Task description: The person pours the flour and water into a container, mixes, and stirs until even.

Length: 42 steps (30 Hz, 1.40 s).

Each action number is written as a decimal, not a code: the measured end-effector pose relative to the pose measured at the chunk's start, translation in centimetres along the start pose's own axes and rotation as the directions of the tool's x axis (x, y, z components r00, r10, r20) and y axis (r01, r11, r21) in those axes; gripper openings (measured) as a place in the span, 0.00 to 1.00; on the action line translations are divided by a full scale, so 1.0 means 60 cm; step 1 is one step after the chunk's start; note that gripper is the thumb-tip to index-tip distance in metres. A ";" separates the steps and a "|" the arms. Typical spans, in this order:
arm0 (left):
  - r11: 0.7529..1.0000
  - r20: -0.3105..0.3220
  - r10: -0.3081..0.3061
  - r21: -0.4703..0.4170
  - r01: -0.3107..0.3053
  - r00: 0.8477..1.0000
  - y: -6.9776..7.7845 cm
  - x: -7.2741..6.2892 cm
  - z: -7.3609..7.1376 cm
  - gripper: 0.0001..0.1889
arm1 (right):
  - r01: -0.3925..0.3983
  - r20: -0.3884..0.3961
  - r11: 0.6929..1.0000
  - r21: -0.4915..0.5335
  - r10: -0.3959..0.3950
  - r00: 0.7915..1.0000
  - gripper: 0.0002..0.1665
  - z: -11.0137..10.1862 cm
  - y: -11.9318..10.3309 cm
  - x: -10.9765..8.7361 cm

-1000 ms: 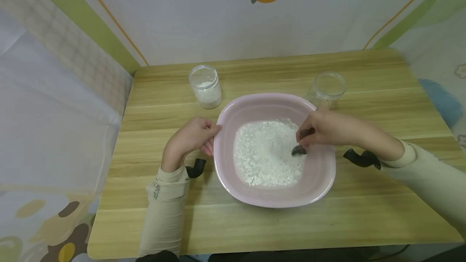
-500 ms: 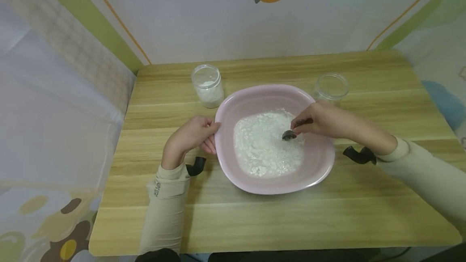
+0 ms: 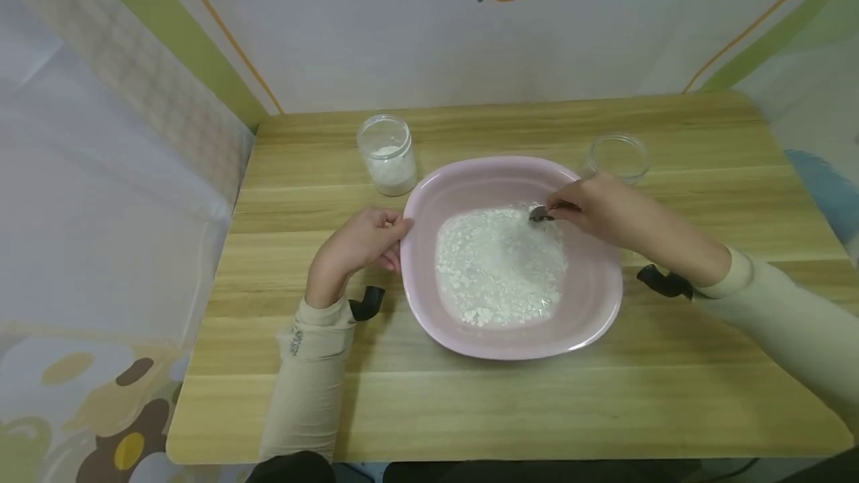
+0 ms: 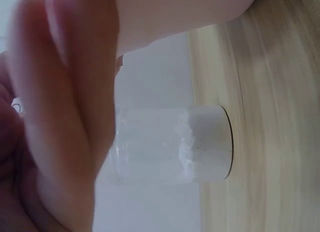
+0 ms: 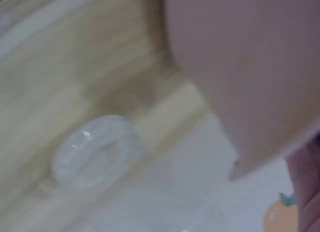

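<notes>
A pink plastic basin (image 3: 597, 319) stands mid-table with a wet, lumpy white powder mixture (image 3: 490, 267) inside. My left hand (image 3: 359, 244) holds the basin's left rim, thumb on top and the other fingers outside against the wall. Over the basin's right side, my right hand (image 3: 597, 207) pinches a small dark spoon (image 3: 539, 215) by its handle. The spoon's bowl is at the back right edge of the mixture, and the hand hides part of the handle. In the right wrist view the basin's outer wall (image 5: 240, 56) covers most of the hand's work.
A clear jar partly filled with white powder (image 3: 392, 170) stands behind the basin's left side. Another clear jar (image 3: 617, 159) is behind its right side, partly covered by my right hand. The wooden table (image 3: 510, 412) ends at a printed curtain (image 3: 376, 28).
The spoon has moved from the mixture's right side toward its middle, then to its back right edge. Earlier the basin shifted slightly away from me. My left hand stays on the rim.
</notes>
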<state>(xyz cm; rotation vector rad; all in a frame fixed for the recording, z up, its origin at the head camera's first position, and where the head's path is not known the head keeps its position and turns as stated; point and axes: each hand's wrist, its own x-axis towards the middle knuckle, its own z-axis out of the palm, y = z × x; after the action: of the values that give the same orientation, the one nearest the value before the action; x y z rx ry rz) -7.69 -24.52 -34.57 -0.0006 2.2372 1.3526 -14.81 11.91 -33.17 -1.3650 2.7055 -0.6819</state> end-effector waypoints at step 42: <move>0.997 -0.135 -0.009 0.079 0.020 0.991 0.013 -0.009 0.005 0.15 | -0.011 0.158 0.999 -0.040 0.017 0.987 0.02 0.001 -0.036 -0.018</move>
<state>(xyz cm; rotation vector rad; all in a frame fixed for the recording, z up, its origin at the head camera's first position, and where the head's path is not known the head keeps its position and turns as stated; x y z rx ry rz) -7.30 -24.01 -33.80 -0.0823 2.3973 1.2882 -12.48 11.58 -32.56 -1.3446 2.6146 -0.4990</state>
